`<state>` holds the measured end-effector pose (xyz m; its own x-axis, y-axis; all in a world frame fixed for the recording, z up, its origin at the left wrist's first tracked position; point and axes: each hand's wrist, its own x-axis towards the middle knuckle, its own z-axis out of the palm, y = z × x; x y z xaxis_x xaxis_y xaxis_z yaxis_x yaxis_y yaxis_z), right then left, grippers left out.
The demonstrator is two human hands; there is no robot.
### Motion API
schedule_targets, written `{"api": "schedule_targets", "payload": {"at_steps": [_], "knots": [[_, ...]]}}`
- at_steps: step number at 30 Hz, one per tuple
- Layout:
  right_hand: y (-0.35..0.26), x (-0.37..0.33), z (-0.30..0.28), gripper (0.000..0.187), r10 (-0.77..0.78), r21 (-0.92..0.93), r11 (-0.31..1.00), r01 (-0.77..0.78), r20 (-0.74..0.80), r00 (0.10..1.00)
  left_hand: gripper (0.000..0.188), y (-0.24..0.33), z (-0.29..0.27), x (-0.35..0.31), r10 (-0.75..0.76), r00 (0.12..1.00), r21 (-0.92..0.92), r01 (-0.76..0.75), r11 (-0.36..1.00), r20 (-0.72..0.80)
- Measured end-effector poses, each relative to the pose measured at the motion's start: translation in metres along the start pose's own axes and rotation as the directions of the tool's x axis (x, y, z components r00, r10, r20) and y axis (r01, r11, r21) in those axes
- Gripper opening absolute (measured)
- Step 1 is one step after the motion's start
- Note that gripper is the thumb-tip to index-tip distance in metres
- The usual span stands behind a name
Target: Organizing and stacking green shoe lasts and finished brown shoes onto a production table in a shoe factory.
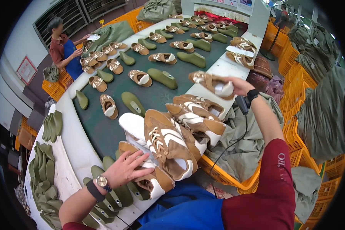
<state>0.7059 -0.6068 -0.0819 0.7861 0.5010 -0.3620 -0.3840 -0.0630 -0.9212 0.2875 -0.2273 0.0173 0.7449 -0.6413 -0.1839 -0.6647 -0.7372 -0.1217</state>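
Observation:
My right hand (239, 86) holds a brown-and-white sneaker (207, 82) by its heel end, raised over the white right-hand edge of the conveyor; the shoe is slightly blurred. My left hand (124, 168) lies with stretched fingers across another brown sneaker (160, 180) close to my body. Between my hands is a heap of brown sneakers with white stripes; the largest-looking sneaker (166, 142) lies with its laces up. Tucked beside it, a sneaker shows its white sole (132, 125). My left hand touches the near side of this heap.
Sneakers and green shoe lasts (162, 78) stand in rows on the dark green belt (103, 134). More lasts (46, 165) fill the left side. Yellow crates (295, 134) and grey-green cloth (243, 149) are at right. A co-worker (65, 53) stands far left.

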Motion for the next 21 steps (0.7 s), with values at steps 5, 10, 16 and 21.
{"api": "schedule_targets", "payload": {"at_steps": [5,10,16,21], "knots": [[0.028,-0.001,0.021,0.063,0.061,-0.756,0.647,-0.100,-0.079,0.995,0.058,0.004,0.002,-0.006,-0.097,0.994,-0.009,0.097,0.995,0.056],[0.021,0.009,0.019,0.065,0.050,-0.857,0.504,0.112,0.158,0.986,0.063,0.008,0.007,-0.010,-0.289,0.957,-0.030,0.290,0.957,0.033],[-0.005,-0.029,0.041,0.054,-0.253,-0.842,0.508,0.182,0.057,0.966,0.061,-0.025,-0.011,-0.006,-0.294,0.935,-0.009,0.299,0.954,-0.199],[-0.027,-0.129,0.157,0.063,-0.309,-0.592,0.393,0.703,0.635,0.708,0.067,-0.112,0.026,-0.005,-0.881,0.472,-0.614,0.700,0.365,0.014]]}}
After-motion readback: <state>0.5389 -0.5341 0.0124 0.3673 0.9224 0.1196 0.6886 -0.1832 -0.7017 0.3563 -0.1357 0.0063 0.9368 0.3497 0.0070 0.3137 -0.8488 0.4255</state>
